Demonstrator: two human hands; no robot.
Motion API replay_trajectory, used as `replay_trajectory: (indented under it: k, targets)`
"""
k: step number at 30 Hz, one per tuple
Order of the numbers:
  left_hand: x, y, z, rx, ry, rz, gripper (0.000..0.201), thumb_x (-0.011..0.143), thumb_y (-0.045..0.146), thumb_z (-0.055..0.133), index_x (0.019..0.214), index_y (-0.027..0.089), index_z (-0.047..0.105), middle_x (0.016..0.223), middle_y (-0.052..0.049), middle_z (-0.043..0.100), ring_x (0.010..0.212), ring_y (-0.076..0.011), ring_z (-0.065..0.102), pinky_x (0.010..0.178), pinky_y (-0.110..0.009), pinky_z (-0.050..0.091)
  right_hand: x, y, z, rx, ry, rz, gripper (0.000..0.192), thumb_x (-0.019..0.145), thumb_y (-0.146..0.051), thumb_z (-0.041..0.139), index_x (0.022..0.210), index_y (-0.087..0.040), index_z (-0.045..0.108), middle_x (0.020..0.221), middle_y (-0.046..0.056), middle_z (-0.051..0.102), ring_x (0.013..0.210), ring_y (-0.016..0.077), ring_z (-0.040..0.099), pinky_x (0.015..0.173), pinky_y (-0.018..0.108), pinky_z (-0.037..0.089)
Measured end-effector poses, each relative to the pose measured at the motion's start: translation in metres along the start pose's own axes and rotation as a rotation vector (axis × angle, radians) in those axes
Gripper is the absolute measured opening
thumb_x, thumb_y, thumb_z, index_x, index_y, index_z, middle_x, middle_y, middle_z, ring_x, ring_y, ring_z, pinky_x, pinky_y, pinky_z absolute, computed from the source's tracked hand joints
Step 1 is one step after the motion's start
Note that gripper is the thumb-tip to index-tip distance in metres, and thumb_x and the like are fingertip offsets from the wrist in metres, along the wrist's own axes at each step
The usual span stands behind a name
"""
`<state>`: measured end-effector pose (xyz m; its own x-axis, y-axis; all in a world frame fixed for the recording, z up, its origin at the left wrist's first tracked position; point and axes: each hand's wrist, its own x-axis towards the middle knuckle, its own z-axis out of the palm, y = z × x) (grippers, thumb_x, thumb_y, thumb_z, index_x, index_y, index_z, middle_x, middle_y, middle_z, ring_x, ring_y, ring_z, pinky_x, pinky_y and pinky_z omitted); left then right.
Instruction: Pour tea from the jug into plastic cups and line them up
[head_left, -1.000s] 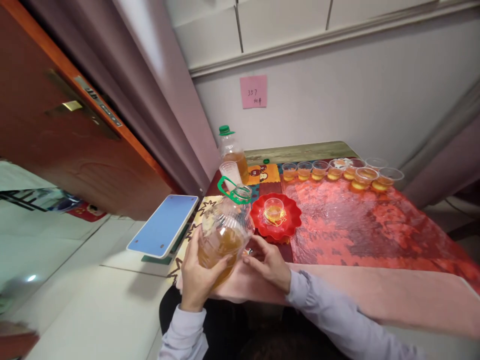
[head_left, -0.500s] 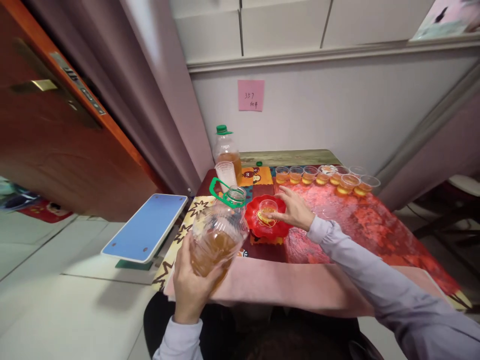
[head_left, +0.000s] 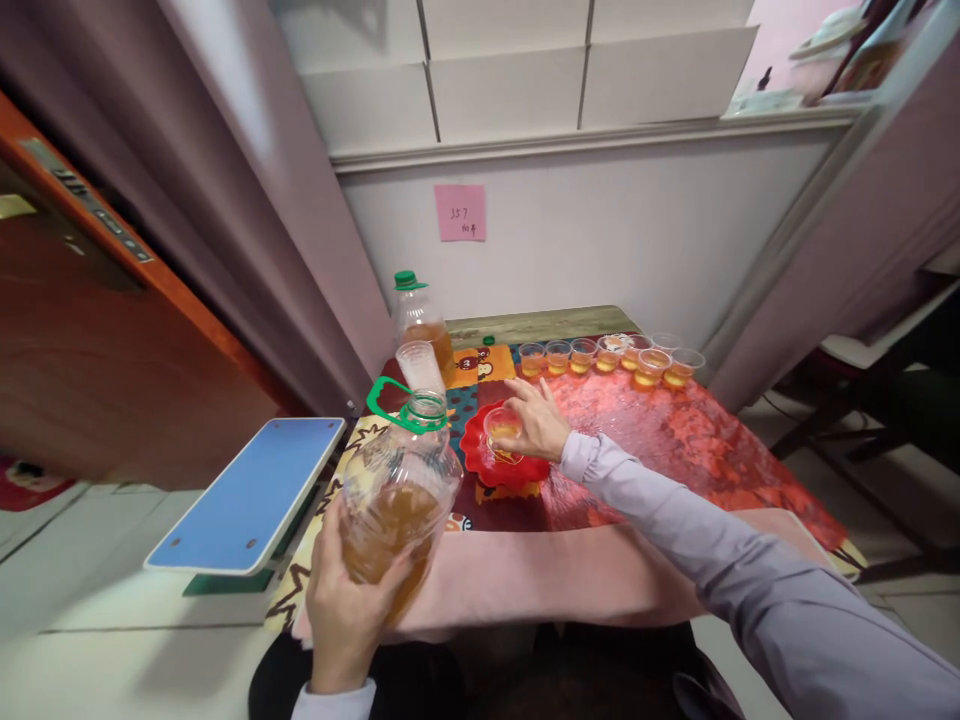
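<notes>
My left hand (head_left: pixel 346 610) grips the lower part of a large clear jug (head_left: pixel 397 490) with a green neck ring and handle, open at the top and partly full of amber liquid. It is held off the table's near left corner. My right hand (head_left: pixel 534 420) is closed around a small clear cup (head_left: pixel 501 428) of amber liquid, just above a red scalloped plate (head_left: pixel 517 470).
A row of several small cups (head_left: pixel 604 356) with amber liquid lines the table's far edge. A capped green-topped bottle (head_left: pixel 417 318) and an empty plastic cup (head_left: pixel 418 368) stand at the far left. A blue-topped scale (head_left: pixel 247 495) sits left of the table. A red patterned cloth (head_left: pixel 697 450) covers the table.
My right hand left the jug, reached forward to the red plate and closed on the small cup. My left hand kept the jug and lowered it slightly toward me.
</notes>
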<state>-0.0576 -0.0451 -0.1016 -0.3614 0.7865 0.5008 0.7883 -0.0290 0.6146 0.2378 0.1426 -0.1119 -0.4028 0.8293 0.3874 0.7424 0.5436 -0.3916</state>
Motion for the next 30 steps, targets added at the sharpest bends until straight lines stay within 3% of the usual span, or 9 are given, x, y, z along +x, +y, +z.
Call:
replay_trajectory:
  k: [4,8,12,17,23,30]
  targets:
    - [0.001,0.001,0.000,0.011,-0.012,-0.028,0.112,0.067,0.079,0.072,0.156,0.017,0.045,0.149,-0.021,0.060,0.134,-0.0408,0.061,0.115,-0.055,0.047,0.003,0.023,-0.022,0.076,0.180,0.109,0.062,0.078,-0.075,0.074,0.104,-0.018,0.074,0.157,0.023,0.050,0.145,0.0404,0.047,0.121,0.072,0.022]
    - [0.003,0.003,0.000,0.001,-0.008,-0.025,0.112,0.068,0.080,0.069,0.156,0.015,0.045,0.150,-0.023,0.059,0.135,-0.0419,0.060,0.116,-0.057,0.046,0.002,0.084,-0.052,-0.001,0.302,0.239,0.064,0.078,-0.077,0.071,0.102,-0.018,0.075,0.152,0.023,0.054,0.139,0.0398,0.052,0.118,0.065,0.032]
    - [0.002,0.002,0.001,0.018,0.022,-0.024,0.111,0.068,0.082,0.068,0.156,0.016,0.047,0.148,-0.021,0.061,0.133,-0.0405,0.062,0.115,-0.055,0.048,-0.010,0.157,-0.075,-0.249,0.282,0.380,0.062,0.078,-0.073,0.071,0.103,-0.016,0.075,0.154,0.023,0.052,0.144,0.0423,0.043,0.121,0.070,0.017]
    - [0.000,-0.002,0.002,0.027,0.032,-0.048,0.115,0.066,0.082,0.070,0.158,0.017,0.044,0.150,-0.022,0.059,0.135,-0.0423,0.060,0.116,-0.058,0.046,-0.025,0.219,-0.085,-0.414,0.218,0.542,0.064,0.078,-0.074,0.066,0.104,-0.016,0.075,0.154,0.021,0.051,0.142,0.0426,0.039,0.119,0.070,0.015]
    - [0.000,-0.003,0.000,0.055,0.030,-0.073,0.115,0.066,0.082,0.069,0.158,0.017,0.043,0.147,-0.022,0.062,0.131,-0.0427,0.062,0.114,-0.058,0.048,-0.030,0.252,-0.075,-0.474,0.201,0.620,0.066,0.080,-0.075,0.059,0.105,-0.017,0.076,0.153,0.019,0.050,0.142,0.0429,0.036,0.119,0.067,0.015]
    - [0.001,0.002,-0.001,0.062,0.026,-0.145,0.115,0.062,0.082,0.070,0.157,0.020,0.045,0.146,-0.020,0.063,0.130,-0.0439,0.062,0.113,-0.061,0.048,-0.023,0.265,-0.069,-0.486,0.158,0.655,0.064,0.081,-0.071,0.061,0.111,-0.016,0.076,0.155,0.019,0.049,0.144,0.0423,0.033,0.119,0.069,0.013]
